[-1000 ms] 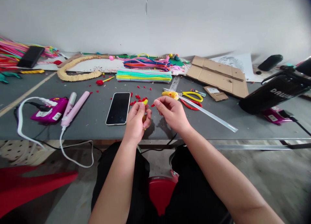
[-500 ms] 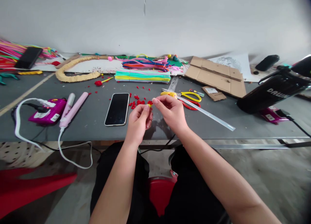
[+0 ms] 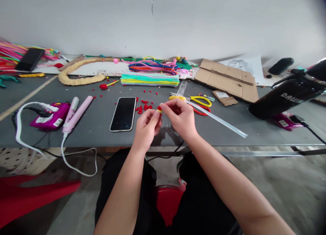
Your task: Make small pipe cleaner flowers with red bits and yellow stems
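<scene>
My left hand [image 3: 147, 128] is closed in a pinch on a short yellow pipe cleaner [image 3: 159, 111], its top poking out above the thumb. At that top sits a small red fuzzy piece [image 3: 159, 107], pinched between the thumb and finger of my right hand [image 3: 179, 117]. Both hands nearly touch over the table's front half. Just beyond them lie several loose red fuzzy bits [image 3: 145, 106]. A smartphone [image 3: 123, 114] lies flat left of my left hand. Past my right hand are yellow-handled pliers [image 3: 200, 100], red-handled scissors [image 3: 203, 111] and a clear strip [image 3: 219, 120].
Pipe cleaner bundles [image 3: 149, 79] lie at the back, near a red flower on a yellow stem [image 3: 103, 86]. On the left are a pink hair straightener [image 3: 77, 115] and purple power strip [image 3: 52, 117]. Cardboard [image 3: 226, 80] and a black bottle [image 3: 285, 95] stand right.
The red piece and yellow pipe cleaner tip have shifted slightly right and tilted toward my right hand. My left hand has moved a little to the right; both hands keep their pinch.
</scene>
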Motion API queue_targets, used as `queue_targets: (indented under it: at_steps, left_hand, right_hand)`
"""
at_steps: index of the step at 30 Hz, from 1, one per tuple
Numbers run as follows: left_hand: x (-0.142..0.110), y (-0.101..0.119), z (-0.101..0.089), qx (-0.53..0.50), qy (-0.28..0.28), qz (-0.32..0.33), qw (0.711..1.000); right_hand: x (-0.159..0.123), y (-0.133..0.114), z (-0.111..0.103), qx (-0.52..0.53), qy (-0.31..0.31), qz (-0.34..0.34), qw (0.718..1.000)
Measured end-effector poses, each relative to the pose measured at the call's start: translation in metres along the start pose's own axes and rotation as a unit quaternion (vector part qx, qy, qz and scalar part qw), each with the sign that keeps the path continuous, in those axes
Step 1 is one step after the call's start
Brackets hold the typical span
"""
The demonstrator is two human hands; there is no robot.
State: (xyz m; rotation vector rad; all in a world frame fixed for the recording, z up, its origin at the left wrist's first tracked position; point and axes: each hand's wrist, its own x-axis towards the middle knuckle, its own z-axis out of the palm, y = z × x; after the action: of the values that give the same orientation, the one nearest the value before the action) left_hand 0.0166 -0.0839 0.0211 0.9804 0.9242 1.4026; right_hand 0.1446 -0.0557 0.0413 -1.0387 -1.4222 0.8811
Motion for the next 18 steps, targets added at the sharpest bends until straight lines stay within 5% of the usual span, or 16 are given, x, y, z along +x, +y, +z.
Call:
queue_targets:
  at_steps: [12,18]
  left_hand:
    - [0.0,0.001,-0.002,0.003,-0.013,0.002,1.0]
    - [0.0,0.006,-0.009,0.022,-0.016,0.002,1.0]
  right_hand:
    - [0.003,-0.001,-0.005,0.013,-0.017,-0.005,1.0]
    - [0.006,-0.005,-0.018,0.071,-0.139,0.015,0.988]
